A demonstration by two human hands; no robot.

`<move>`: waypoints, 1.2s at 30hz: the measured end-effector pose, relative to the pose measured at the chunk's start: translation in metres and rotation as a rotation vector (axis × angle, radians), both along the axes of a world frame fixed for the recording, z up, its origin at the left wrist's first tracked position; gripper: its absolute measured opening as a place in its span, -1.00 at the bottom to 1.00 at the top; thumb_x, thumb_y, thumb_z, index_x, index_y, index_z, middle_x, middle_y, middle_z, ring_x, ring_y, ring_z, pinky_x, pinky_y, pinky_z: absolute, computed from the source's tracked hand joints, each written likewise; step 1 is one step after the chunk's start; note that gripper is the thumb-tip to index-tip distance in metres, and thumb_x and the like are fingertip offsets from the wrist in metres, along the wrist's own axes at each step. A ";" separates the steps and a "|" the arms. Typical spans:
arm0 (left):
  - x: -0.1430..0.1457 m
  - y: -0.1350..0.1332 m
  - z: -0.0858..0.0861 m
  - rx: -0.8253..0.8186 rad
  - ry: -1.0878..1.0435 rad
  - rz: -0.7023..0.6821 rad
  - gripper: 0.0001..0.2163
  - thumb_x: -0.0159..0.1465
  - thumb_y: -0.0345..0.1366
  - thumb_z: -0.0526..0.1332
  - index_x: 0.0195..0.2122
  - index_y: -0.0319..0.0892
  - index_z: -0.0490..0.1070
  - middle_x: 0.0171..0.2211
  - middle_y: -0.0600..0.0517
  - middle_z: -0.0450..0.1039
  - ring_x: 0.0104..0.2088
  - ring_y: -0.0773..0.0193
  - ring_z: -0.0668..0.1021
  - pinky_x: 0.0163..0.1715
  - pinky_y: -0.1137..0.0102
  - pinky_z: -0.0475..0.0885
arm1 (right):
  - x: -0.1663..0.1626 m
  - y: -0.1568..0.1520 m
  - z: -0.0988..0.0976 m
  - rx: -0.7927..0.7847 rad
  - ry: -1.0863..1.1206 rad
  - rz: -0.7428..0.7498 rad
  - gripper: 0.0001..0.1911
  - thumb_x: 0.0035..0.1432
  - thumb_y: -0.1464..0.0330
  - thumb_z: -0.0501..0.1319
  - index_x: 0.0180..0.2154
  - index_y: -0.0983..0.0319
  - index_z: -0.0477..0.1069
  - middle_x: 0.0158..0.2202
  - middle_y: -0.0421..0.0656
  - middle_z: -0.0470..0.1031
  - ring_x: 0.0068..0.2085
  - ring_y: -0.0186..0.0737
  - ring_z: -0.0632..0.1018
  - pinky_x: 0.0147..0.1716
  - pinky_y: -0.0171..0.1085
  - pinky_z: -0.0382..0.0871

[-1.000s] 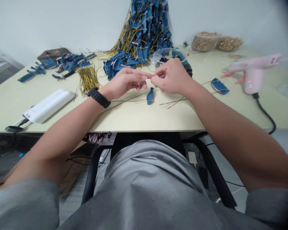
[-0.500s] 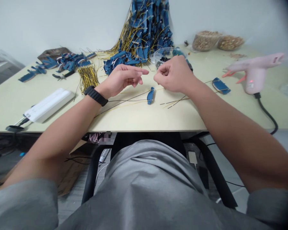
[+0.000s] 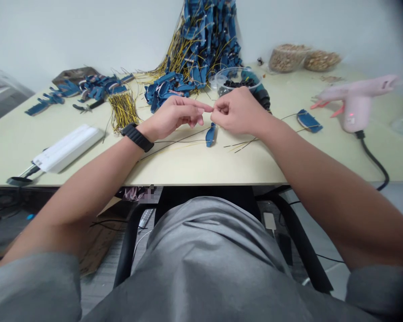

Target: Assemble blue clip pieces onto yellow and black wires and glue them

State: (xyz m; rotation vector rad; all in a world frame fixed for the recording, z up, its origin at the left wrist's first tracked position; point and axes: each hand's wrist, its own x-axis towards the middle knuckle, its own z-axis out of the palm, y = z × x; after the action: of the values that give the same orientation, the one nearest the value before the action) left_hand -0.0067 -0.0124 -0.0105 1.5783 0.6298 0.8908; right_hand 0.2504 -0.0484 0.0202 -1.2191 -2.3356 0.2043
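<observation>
My left hand hovers over the desk with the index finger stretched out and the other fingers loosely bent; no held thing shows in it. Its index fingertip meets the fingertips of my right hand, which is closed in a pinch. Whatever lies in that pinch is hidden or too small to make out. Just below the hands, a small blue piece with thin wires rests on the desk. Black and yellow wires run left from it under my left hand. Another blue wired piece lies right of my right hand.
A large heap of blue wired pieces leans against the wall. Behind my right hand are a tub of black parts and a teal-and-black tool. A pink glue gun stands right; a white power strip and yellow wire bundle lie left.
My hands have come together: the right moved left and slightly down, the left slightly right. The left index fingertip now meets the right fingertips, where there was a gap before.
</observation>
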 end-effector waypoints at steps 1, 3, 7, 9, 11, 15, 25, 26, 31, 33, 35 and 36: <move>0.000 -0.001 0.001 -0.004 0.000 0.000 -0.87 0.42 -0.32 0.67 -0.04 -0.18 0.97 -0.39 -0.01 0.70 -0.35 0.32 0.65 -0.25 0.43 0.58 | 0.000 0.000 0.000 0.002 0.006 0.004 -0.45 0.32 0.42 0.37 -0.53 0.05 0.06 -0.49 -0.26 -0.04 -0.30 -0.12 0.11 -0.19 -0.04 0.14; 0.000 -0.002 0.002 -0.010 0.011 0.021 -0.87 0.44 -0.41 0.60 -0.04 -0.19 0.97 -0.38 -0.01 0.72 -0.36 0.33 0.65 -0.25 0.44 0.59 | 0.001 0.001 -0.001 0.004 0.013 0.015 -0.45 0.31 0.43 0.37 -0.54 0.04 0.06 -0.50 -0.27 -0.06 -0.30 -0.12 0.11 -0.20 -0.04 0.13; 0.002 -0.005 0.004 -0.009 0.036 0.080 -0.84 0.45 -0.49 0.53 -0.07 -0.21 0.95 -0.36 0.00 0.74 -0.39 0.32 0.68 -0.25 0.41 0.63 | 0.002 0.003 -0.003 0.010 0.021 0.009 -0.45 0.28 0.41 0.39 -0.53 0.04 0.05 -0.53 -0.25 -0.01 -0.30 -0.10 0.14 -0.22 -0.03 0.12; 0.003 -0.006 0.005 -0.005 0.039 0.073 -0.83 0.44 -0.49 0.52 -0.06 -0.21 0.95 -0.35 0.00 0.75 -0.38 0.30 0.71 -0.26 0.39 0.64 | 0.003 0.003 -0.003 0.016 0.018 0.005 -0.44 0.29 0.42 0.38 -0.53 0.04 0.04 -0.53 -0.24 0.00 -0.30 -0.10 0.14 -0.23 -0.02 0.11; 0.003 -0.007 0.006 -0.001 0.039 0.060 -0.81 0.42 -0.48 0.52 -0.05 -0.20 0.96 -0.34 -0.01 0.76 -0.38 0.28 0.72 -0.28 0.38 0.65 | 0.003 0.003 -0.003 0.020 0.010 0.010 -0.43 0.30 0.44 0.38 -0.54 0.03 0.05 -0.53 -0.24 0.00 -0.30 -0.10 0.14 -0.23 -0.01 0.10; 0.002 -0.008 0.006 0.003 0.033 0.037 -0.84 0.42 -0.45 0.56 -0.05 -0.19 0.97 -0.34 -0.03 0.78 -0.39 0.27 0.72 -0.31 0.38 0.65 | 0.002 0.000 -0.002 0.022 0.005 0.012 -0.42 0.29 0.49 0.39 -0.55 0.04 0.05 -0.54 -0.26 -0.01 -0.31 -0.12 0.13 -0.22 -0.01 0.11; 0.001 -0.005 0.003 0.019 0.035 0.059 -0.88 0.41 -0.42 0.58 -0.09 -0.16 0.96 -0.36 0.00 0.76 -0.40 0.30 0.72 -0.30 0.41 0.68 | -0.003 -0.004 0.003 0.021 0.046 0.016 -0.31 0.26 0.65 0.36 -0.60 0.06 -0.03 -0.55 -0.33 -0.12 -0.36 -0.21 0.04 -0.25 0.00 0.02; 0.001 -0.004 0.004 0.017 0.033 0.061 -0.88 0.41 -0.43 0.58 -0.10 -0.16 0.96 -0.36 0.00 0.76 -0.40 0.30 0.72 -0.29 0.41 0.67 | -0.003 -0.003 0.003 0.024 0.055 0.019 -0.32 0.25 0.65 0.37 -0.60 0.06 -0.03 -0.54 -0.34 -0.13 -0.37 -0.22 0.04 -0.25 0.00 0.02; 0.002 -0.005 0.005 0.001 0.035 0.074 -0.85 0.41 -0.45 0.56 -0.07 -0.19 0.96 -0.33 -0.03 0.78 -0.34 0.23 0.78 -0.23 0.35 0.70 | -0.004 -0.002 0.004 0.027 0.055 -0.007 -0.34 0.25 0.62 0.38 -0.59 0.06 0.00 -0.54 -0.32 -0.08 -0.36 -0.20 0.09 -0.24 0.00 0.04; 0.001 -0.005 0.006 -0.010 0.039 0.076 -0.85 0.42 -0.45 0.56 -0.06 -0.20 0.96 -0.32 -0.04 0.78 -0.31 0.21 0.80 -0.21 0.33 0.70 | -0.005 -0.004 0.005 0.020 0.039 -0.024 -0.31 0.28 0.64 0.37 -0.59 0.06 -0.02 -0.53 -0.33 -0.11 -0.36 -0.21 0.09 -0.23 0.00 0.06; 0.000 -0.004 0.007 -0.019 0.035 0.087 -0.84 0.41 -0.45 0.55 -0.05 -0.20 0.96 -0.33 -0.04 0.77 -0.32 0.23 0.78 -0.22 0.35 0.69 | -0.005 -0.004 0.006 0.014 0.024 -0.048 -0.30 0.31 0.65 0.37 -0.59 0.06 -0.02 -0.52 -0.33 -0.12 -0.35 -0.21 0.09 -0.21 0.00 0.08; -0.001 -0.004 0.008 -0.022 0.029 0.093 -0.83 0.41 -0.46 0.54 -0.05 -0.21 0.96 -0.34 -0.03 0.76 -0.33 0.25 0.77 -0.24 0.37 0.67 | -0.004 -0.003 0.006 0.017 0.025 -0.057 -0.33 0.32 0.64 0.37 -0.58 0.07 0.01 -0.52 -0.32 -0.09 -0.35 -0.20 0.11 -0.21 -0.01 0.10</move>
State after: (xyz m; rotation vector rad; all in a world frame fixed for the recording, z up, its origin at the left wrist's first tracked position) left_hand -0.0076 -0.0167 -0.0026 1.5553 0.7357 0.9280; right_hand 0.2462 -0.0514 0.0259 -1.2659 -2.2740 0.1793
